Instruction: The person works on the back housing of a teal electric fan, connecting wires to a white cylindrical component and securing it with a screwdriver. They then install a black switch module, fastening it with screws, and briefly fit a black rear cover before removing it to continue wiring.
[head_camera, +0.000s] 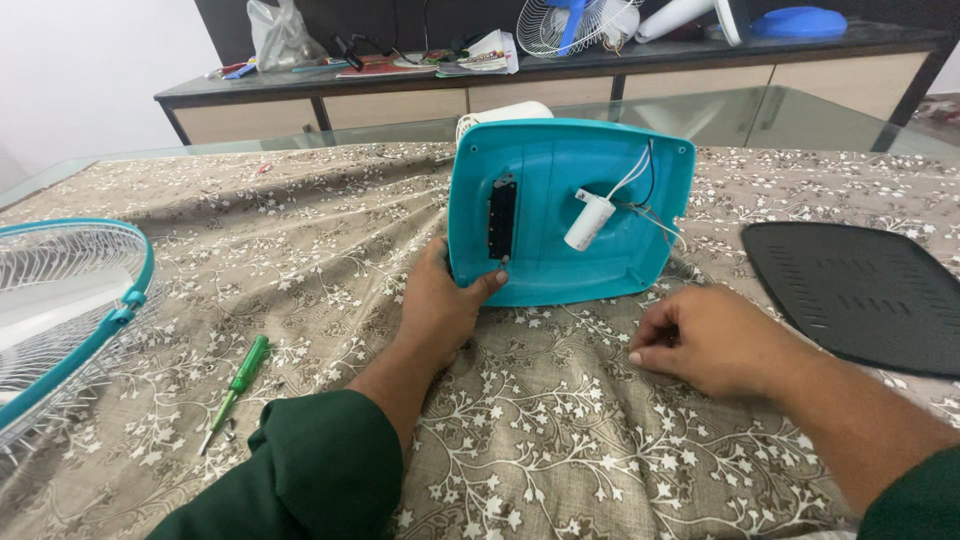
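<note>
Nearest, a green screwdriver (236, 388) lay on the floral cloth (520, 440). Beyond it, the right hand (700, 340) rested on the cloth, fingers curled together, pinching nothing visible. The left hand (440, 305) gripped the teal fan base (560, 215), thumb over its lower-left edge, tilted up mid-table with its white capacitor (588, 220) showing.

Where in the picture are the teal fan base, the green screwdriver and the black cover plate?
teal fan base (545, 215): head view, on its inner floor.
green screwdriver (247, 366): head view, on its handle.
black cover plate (860, 290): head view, on its slotted middle.
</note>
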